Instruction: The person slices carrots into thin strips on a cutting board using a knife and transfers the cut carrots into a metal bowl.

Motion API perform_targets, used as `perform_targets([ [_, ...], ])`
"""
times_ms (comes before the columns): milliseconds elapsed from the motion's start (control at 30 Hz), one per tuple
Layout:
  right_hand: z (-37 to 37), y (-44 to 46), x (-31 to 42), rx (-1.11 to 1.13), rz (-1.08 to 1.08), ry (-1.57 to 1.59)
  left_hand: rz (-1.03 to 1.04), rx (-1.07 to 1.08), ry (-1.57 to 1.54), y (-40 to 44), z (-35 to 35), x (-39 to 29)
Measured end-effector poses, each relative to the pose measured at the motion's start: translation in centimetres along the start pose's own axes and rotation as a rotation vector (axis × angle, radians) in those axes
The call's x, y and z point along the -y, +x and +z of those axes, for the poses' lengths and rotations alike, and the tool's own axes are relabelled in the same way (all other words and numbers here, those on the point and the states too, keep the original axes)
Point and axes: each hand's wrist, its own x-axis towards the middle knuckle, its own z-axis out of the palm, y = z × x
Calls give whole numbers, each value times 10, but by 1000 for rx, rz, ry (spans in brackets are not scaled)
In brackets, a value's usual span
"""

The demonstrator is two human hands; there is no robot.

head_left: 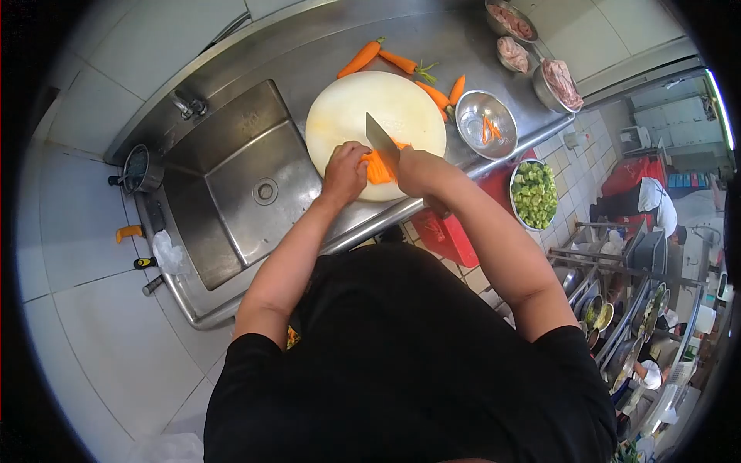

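Note:
On the round white cutting board (332,116) lie orange carrot slices (377,167). My left hand (346,170) has its fingers bent and pressed on the left side of the slices. My right hand (417,171) is wrapped round the handle of a large knife (382,141), whose blade stands over the slices, with its tip pointing up and left. A few more orange pieces show just past the blade. Whole carrots (360,59) lie behind the board, and others are at its right, beside a steel bowl (468,123) with a few thin carrot strips inside.
The steel sink (231,166) is left of the board. Bowls of raw meat (561,83) stand at the counter's back right. A bowl of chopped green vegetables (533,194) sits below the counter edge, near a red container (446,238). Other people (656,207) are far right.

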Motion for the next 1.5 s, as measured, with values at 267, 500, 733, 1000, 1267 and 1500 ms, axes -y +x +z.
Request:
perform_targets([
  [267, 46, -23, -13, -129, -3, 86, -119, 225, 98, -8, 5, 14],
  [500, 75, 8, -29, -223, 9, 141, -116, 203, 43, -11, 8, 22],
  [733, 55, -20, -19, -137, -12, 117, -113, 238, 87, -6, 3, 16],
  [1000, 46, 18, -17, -175, -29, 110, -79, 248, 97, -4, 3, 17],
  [1267, 90, -4, -19, -161, 62, 144, -132, 218, 71, -8, 6, 14],
  [1500, 47, -8, -12, -154, -40, 98, -138, 220, 68, -6, 7, 16],
])
